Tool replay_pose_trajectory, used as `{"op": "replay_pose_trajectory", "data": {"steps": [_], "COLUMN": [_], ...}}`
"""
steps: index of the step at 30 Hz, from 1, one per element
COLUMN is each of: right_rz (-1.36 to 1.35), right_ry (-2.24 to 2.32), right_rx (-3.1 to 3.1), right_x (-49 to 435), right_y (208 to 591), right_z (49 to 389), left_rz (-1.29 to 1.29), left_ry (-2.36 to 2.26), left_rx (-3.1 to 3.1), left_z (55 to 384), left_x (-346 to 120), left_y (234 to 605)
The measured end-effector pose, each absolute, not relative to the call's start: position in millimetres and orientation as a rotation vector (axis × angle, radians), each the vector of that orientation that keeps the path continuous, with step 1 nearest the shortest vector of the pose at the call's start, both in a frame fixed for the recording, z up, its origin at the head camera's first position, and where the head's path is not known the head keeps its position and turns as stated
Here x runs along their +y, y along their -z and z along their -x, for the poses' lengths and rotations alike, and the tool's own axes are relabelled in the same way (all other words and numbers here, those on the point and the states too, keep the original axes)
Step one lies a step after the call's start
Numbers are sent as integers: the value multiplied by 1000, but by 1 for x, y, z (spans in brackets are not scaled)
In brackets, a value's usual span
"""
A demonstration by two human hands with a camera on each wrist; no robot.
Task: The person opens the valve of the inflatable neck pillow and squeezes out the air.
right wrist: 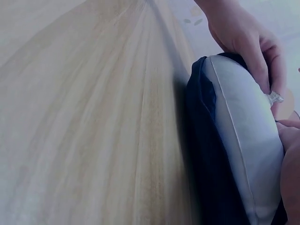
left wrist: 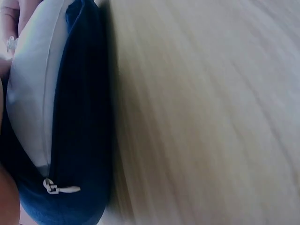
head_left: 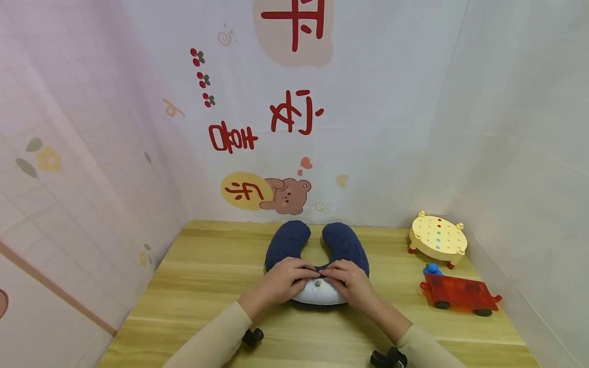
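A U-shaped neck pillow in a dark blue cover (head_left: 289,240) lies on the wooden table, its two ends toward the wall. Along its near curve the cover is unzipped, and the white inner cushion (head_left: 317,295) bulges out with a small clear valve (head_left: 317,282). My left hand (head_left: 279,280) and right hand (head_left: 353,282) meet just beyond the valve, pinching the cover's edge with thumbs and fingers. In the left wrist view, a zipper pull (left wrist: 61,188) hangs at one end of the opening. Some fingertips are hidden behind the cushion.
To the right stand a round yellow pegged toy table (head_left: 438,237), a red toy cart (head_left: 461,293) and a small blue toy (head_left: 432,269) behind it. A printed cloth wall (head_left: 377,128) rises at the table's back edge. Black mounts (head_left: 253,337) sit at my wrists.
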State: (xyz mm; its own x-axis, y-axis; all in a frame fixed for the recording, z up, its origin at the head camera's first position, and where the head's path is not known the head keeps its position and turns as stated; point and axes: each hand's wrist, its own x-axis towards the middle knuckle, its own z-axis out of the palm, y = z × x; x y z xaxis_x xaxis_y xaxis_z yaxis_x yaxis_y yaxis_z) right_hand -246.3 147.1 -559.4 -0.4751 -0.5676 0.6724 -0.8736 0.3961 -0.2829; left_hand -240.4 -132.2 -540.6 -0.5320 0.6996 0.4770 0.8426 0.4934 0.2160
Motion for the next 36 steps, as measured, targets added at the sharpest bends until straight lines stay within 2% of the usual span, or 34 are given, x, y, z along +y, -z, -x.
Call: {"op": "replay_pose_trajectory", "data": {"steps": [10, 19, 28, 36], "right_rz": [-1277, -1298, -1378, -1338], "right_ry": [-830, -849, -939, -908], "right_rx": [-2208, -2235, -2126, -2168], "right_x": [147, 150, 132, 121], "right_y": [563, 560, 546, 541], "right_z": [250, 248, 243, 240], "left_rz": [1309, 1159, 1107, 1053], "left_ry": [600, 637, 741, 686], "left_rx": [-2524, -2546, -2506, -2552], "left_z": [238, 237, 236, 237], "left_x": [-140, -129, -123, -116], "left_y": [540, 546, 548, 543]}}
